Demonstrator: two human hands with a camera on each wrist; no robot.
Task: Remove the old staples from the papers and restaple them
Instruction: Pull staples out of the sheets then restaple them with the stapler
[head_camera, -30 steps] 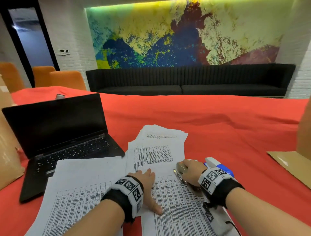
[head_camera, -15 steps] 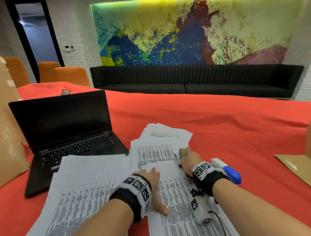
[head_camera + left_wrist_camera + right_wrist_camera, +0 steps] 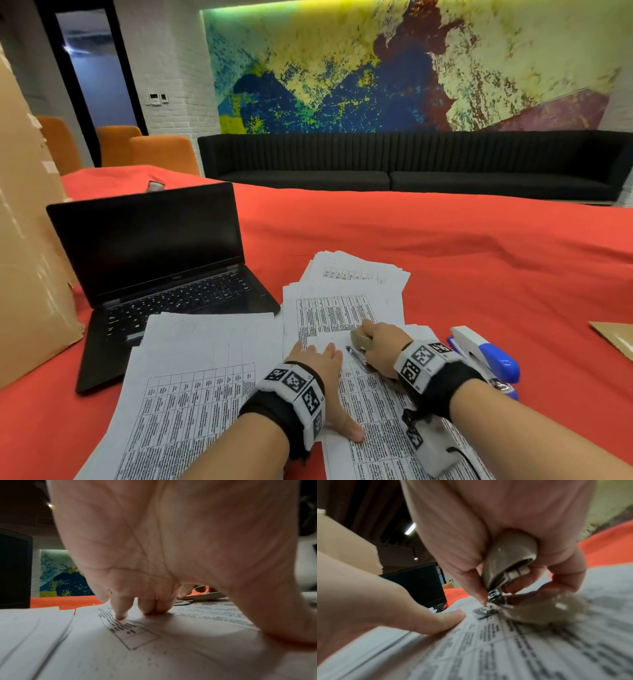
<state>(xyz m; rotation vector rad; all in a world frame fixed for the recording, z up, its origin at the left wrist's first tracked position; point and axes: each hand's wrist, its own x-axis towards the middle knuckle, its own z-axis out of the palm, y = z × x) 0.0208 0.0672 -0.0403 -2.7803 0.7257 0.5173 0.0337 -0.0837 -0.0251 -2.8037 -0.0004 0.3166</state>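
A printed paper set lies on the red table in front of me. My left hand lies flat on it, and its straight fingers press the sheet down. My right hand grips a beige staple remover at the sheet's upper part. In the right wrist view the staple remover sits in my right hand, its metal claws down on a staple beside my left hand's thumb. A blue and white stapler lies to the right.
An open black laptop stands at the left, with a tall cardboard sheet beside it. More paper stacks lie at the left and behind. A cardboard piece lies at the far right edge.
My right hand has carried the staple remover left, away from the stapler and onto the sheet near my left hand. My left hand stays pressed on the paper.
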